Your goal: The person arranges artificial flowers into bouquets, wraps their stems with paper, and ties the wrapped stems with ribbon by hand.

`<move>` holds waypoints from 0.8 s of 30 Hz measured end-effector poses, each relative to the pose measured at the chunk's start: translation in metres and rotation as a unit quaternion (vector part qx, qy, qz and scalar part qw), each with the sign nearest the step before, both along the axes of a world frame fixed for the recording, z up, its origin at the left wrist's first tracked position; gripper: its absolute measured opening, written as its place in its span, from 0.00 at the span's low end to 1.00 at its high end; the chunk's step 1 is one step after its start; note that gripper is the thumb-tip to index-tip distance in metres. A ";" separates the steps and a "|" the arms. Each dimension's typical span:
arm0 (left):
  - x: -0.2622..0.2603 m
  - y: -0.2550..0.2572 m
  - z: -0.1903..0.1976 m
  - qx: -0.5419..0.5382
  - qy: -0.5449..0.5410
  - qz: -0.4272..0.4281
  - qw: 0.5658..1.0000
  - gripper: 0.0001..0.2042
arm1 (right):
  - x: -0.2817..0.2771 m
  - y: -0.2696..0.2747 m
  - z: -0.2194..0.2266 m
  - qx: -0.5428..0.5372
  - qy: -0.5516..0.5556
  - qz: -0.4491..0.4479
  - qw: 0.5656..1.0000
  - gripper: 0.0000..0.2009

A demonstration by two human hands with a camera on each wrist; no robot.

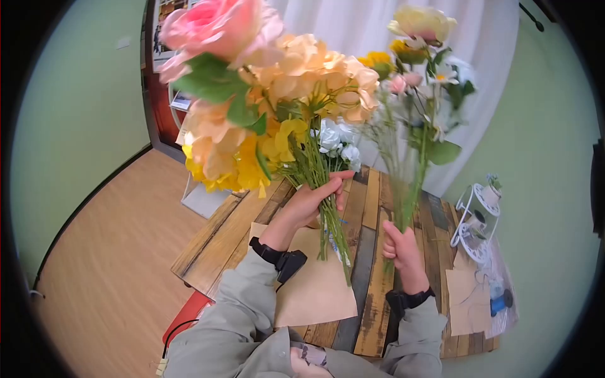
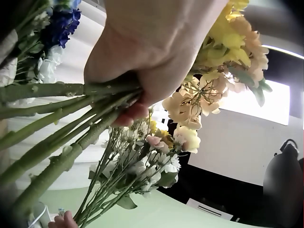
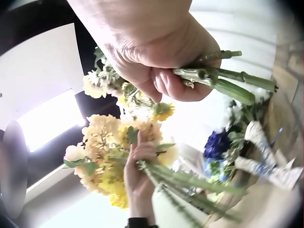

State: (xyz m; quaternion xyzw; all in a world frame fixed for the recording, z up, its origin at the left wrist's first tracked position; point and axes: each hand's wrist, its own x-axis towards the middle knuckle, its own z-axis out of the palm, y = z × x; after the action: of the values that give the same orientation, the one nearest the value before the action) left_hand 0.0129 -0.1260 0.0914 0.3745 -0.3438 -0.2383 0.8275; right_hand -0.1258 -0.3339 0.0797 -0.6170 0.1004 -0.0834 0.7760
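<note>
– Lettering on the wall picture [image 1: 167, 12]?
– Too small to read
– Nearer?
– Fuller bouquet [image 1: 290, 135], peach, yellow and pink, green stems bundled, gripped by the left hand [image 1: 315, 198] above brown paper [image 1: 309, 296] on the desk [image 1: 363, 252]
– And on the right?
– Slimmer bunch [image 1: 439, 116], leafy, cream, white and yellow, clasped low by its stems in the right hand [image 1: 403, 249], above the desk

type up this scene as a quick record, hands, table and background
left hand: grips the big bunch by its stems
right hand: grips the smaller bunch by its stems
big bunch colors: peach, yellow, pink
table: wooden planks, brown paper lying on it
table's right side: white stand, blue spool
background: white curtain
</note>
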 end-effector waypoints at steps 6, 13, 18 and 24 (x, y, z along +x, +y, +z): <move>-0.007 -0.006 -0.005 0.029 -0.051 -0.073 0.996 0.19 | -0.002 0.047 -0.004 0.072 0.038 0.095 0.992 0.10; -0.009 -0.002 -0.004 0.097 -0.057 0.022 0.993 0.17 | -0.003 0.059 -0.009 0.018 0.025 0.103 0.994 0.09; -0.010 0.000 0.001 0.117 -0.081 0.053 0.988 0.15 | -0.004 0.067 -0.005 0.058 0.031 0.127 0.990 0.08; -0.024 0.001 0.008 0.145 -0.124 0.135 0.972 0.14 | -0.008 0.061 -0.014 -0.010 0.004 0.164 0.986 0.07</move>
State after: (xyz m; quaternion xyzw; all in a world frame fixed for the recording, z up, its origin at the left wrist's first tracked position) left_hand -0.0110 -0.1252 0.0991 0.5598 -0.3524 -0.1234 0.7397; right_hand -0.1336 -0.2733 0.0659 -0.6332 0.0005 0.0465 0.7726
